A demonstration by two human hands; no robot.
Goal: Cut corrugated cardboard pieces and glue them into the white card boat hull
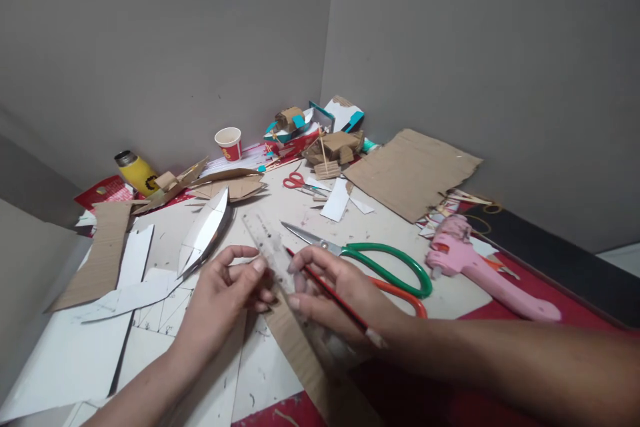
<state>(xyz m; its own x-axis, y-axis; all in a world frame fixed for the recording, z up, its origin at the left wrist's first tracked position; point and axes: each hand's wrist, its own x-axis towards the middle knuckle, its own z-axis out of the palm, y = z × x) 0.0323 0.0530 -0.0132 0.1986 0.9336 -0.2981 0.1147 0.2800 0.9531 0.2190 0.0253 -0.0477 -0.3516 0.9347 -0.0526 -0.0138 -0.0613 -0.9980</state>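
My left hand [220,287] is closed on the edge of a clear plastic ruler [257,233], thumb on top. A long brown cardboard strip [295,343] runs under the ruler toward my body, and the left fingertips meet its edge too. A red and black pencil [327,290] is gripped in my right hand [345,287], its tip pointing up and left over the ruler. The right fingers also rest close against the ruler and strip. Just beyond the right hand lie large scissors [385,257] with green and orange handles, blades apart.
A pink glue gun [480,267] lies at the right. Farther back are a cardboard sheet [415,170], small red scissors [295,180], a paper cup [229,144] and a yellow bottle [137,173]. White curved pieces [205,230] and paper sheets [65,353] cover the left side.
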